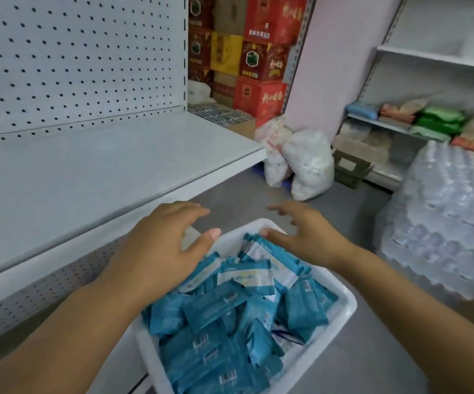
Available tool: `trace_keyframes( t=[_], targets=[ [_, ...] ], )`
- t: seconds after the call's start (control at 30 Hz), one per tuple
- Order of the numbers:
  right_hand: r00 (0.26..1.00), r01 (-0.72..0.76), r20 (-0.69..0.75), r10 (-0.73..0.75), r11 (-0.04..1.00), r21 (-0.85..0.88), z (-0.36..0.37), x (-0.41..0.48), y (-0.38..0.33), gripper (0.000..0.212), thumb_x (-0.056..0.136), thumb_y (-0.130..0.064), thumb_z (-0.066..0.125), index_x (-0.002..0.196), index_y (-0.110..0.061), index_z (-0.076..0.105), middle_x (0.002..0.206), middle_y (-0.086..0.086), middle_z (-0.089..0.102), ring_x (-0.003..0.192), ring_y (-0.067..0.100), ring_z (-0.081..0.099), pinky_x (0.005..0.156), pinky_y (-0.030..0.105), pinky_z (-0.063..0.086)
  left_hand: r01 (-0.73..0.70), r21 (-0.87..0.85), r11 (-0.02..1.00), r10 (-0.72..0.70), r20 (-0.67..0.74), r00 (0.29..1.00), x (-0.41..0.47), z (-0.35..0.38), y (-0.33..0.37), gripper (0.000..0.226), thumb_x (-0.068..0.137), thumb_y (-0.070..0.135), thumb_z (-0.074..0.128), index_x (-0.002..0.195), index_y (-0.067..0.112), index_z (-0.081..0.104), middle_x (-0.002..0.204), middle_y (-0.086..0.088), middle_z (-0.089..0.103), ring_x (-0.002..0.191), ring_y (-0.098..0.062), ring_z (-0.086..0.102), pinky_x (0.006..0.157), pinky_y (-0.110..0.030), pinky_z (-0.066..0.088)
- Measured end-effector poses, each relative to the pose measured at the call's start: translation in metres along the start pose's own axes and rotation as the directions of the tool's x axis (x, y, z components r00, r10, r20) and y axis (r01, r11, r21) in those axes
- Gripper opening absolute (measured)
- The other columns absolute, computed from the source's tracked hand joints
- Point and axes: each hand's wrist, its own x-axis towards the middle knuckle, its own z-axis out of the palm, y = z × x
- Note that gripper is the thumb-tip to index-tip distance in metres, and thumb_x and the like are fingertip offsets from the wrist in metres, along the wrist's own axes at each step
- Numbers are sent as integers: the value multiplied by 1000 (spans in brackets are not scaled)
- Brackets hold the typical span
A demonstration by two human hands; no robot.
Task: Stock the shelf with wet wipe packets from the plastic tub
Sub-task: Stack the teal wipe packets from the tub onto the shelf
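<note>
A white plastic tub (341,314) sits on the floor in front of me, filled with several blue and white wet wipe packets (224,317). My left hand (162,248) hovers over the tub's far left part, fingers spread and relaxed, holding nothing. Over the tub's far right corner my right hand (307,234) is spread too, its thumb near the top of an upright packet (261,251). The white shelf (88,177) with a pegboard back runs along the left and carries nothing.
Shrink-wrapped water bottle packs (446,223) are stacked at the right. White sacks (301,163) lie on the grey floor beyond the tub. Red and yellow cartons (258,58) are piled at the back. Another shelf unit (429,120) with goods stands at the far right.
</note>
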Motion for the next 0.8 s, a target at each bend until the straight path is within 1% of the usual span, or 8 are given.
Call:
trace_keyframes(
  t=[0.07,0.2,0.3,0.37,0.43,0.53,0.67,0.8],
  targets=[
    [997,-70,30,70,998,-8,11,-7,21,60,86,-56,68,136,-26,56,135,-7,57,122,9,54,98,24,45,15,-17,1000,-15,41,999,-1,19,-2,63,88,67,44,139,31,57,142,15,54,128,-5,48,103,-25,37],
    [968,-221,110,225,974,-53,36,-10,54,59,90,-50,68,139,-18,55,139,0,57,123,17,56,99,27,43,71,-16,997,-68,124,990,-6,61,-16,55,93,59,53,138,28,58,138,9,59,124,-10,52,98,-27,40],
    [935,-311,157,319,947,-76,54,-6,70,60,92,-48,66,142,-16,51,140,3,57,123,22,56,99,31,44,118,-9,993,-114,194,974,-12,89,-24,54,93,59,55,136,26,59,137,5,61,125,-18,54,100,-33,43],
    [923,-336,166,346,938,-86,62,-2,77,60,93,-46,65,142,-15,50,139,5,57,121,24,57,97,31,43,146,19,989,-147,231,962,-16,102,-29,56,94,58,56,139,26,56,144,2,56,133,-22,49,107,-37,41],
    [923,-348,145,357,934,-86,66,3,79,58,93,-44,67,140,-13,53,135,7,59,118,25,58,94,29,42,161,89,983,-179,261,948,-21,111,-36,60,95,56,55,147,26,50,156,2,44,143,-21,39,115,-38,33],
    [917,-370,125,379,925,-88,73,11,83,53,91,-42,69,131,-9,60,126,9,63,104,24,59,85,26,41,146,130,981,-178,288,941,-26,123,-50,63,95,58,54,149,27,47,163,2,31,151,-19,26,121,-44,26],
    [893,-423,139,428,904,-62,81,13,89,43,92,-41,69,123,-13,58,111,5,59,93,23,55,78,30,42,181,54,982,-189,265,945,-30,130,-52,59,96,55,56,147,26,50,164,2,30,152,-20,22,122,-49,25],
    [903,-418,86,420,907,-44,86,13,89,32,96,-33,66,117,-13,56,111,7,61,90,22,54,74,29,40,202,30,979,-203,261,944,-30,129,-52,58,97,53,55,147,25,50,162,1,34,151,-19,24,122,-47,24]
  ],
)
